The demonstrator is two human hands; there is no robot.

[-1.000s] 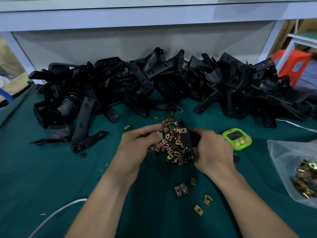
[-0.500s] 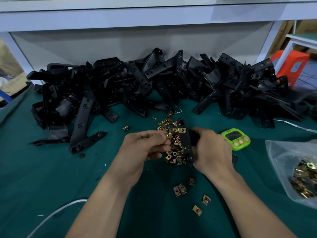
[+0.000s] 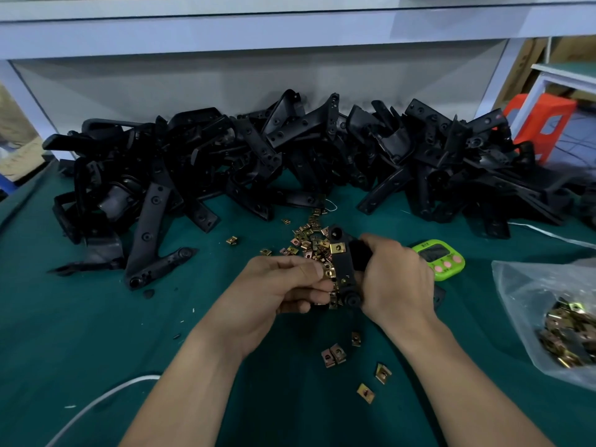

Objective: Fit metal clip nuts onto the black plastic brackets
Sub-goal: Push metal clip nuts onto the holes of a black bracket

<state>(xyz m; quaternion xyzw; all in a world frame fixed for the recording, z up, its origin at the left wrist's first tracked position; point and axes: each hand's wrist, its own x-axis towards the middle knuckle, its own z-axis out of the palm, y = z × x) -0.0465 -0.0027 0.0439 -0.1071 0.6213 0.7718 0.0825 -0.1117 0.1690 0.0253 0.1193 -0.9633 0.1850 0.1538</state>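
My right hand (image 3: 393, 275) is curled round the black bracket (image 3: 344, 269), holding it upright on its far side with the long face turned toward my left hand (image 3: 277, 285). My left thumb and forefinger pinch one clip nut (image 3: 328, 273), which now touches the bracket's near edge about halfway down. A second ago that hand was further from the bracket with its fingers stretched toward the pile. It has since drawn in and closed up until the two hands almost meet. I judge the picking is over and the pushing-on is about to start, though I cannot tell whether the nut's mouth has caught the edge yet. Just above my pinch, a fitted nut (image 3: 338, 247) already sits on the same bracket, so this would be its second. Behind the bracket lies the pile of loose nuts (image 3: 306, 233) on the green cloth (image 3: 96, 333), and a few strays (image 3: 333, 353) lie nearer to me than my hands. Beyond my right knuckles sits a green timer (image 3: 440, 258), and further out that way a plastic bag (image 3: 564, 317) holds more nuts. Far behind everything, the heap of brackets (image 3: 290, 156) waits along the wall, and a white cable (image 3: 96, 404) trails by my left forearm
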